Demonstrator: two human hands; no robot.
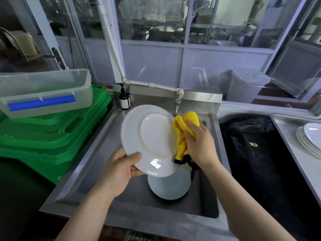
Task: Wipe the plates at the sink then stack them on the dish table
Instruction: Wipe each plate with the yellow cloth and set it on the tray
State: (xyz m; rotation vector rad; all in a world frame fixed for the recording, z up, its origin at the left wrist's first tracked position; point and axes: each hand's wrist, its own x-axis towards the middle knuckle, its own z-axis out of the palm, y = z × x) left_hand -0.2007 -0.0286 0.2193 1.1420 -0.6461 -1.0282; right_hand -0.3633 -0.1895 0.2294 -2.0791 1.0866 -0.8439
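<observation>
1. My left hand (119, 169) grips the near-left rim of a round white ceramic plate (149, 138), thumb on top, fingers curled underneath.
2. The plate is tilted, underside with foot ring facing me, held above the stainless steel sink basin (97, 153).
3. My right hand (199, 141) is clamped on a bunched yellow microfibre cloth with black edging (182, 136), pressing it against the plate's right rim.
4. The hands sit on opposite sides of the plate, well apart.
5. Another round white plate (168, 186) lies flat on the sink bottom, partly hidden under the held one.
6. A stack of white plates (311, 138) sits on the steel worktop (291, 146) at far right.
7. A bin lined with a black bag (260, 153) stands between sink and worktop.
8. A metal tap (177, 105) hangs from a white pipe (156, 86) behind the cloth.
9. A brown pump bottle (124, 100) stands at the sink's back-left corner.
10. Stacked green plastic crates (57, 134) are left of the sink, with a clear plastic tub with a blue strip (45, 93) on top.
</observation>
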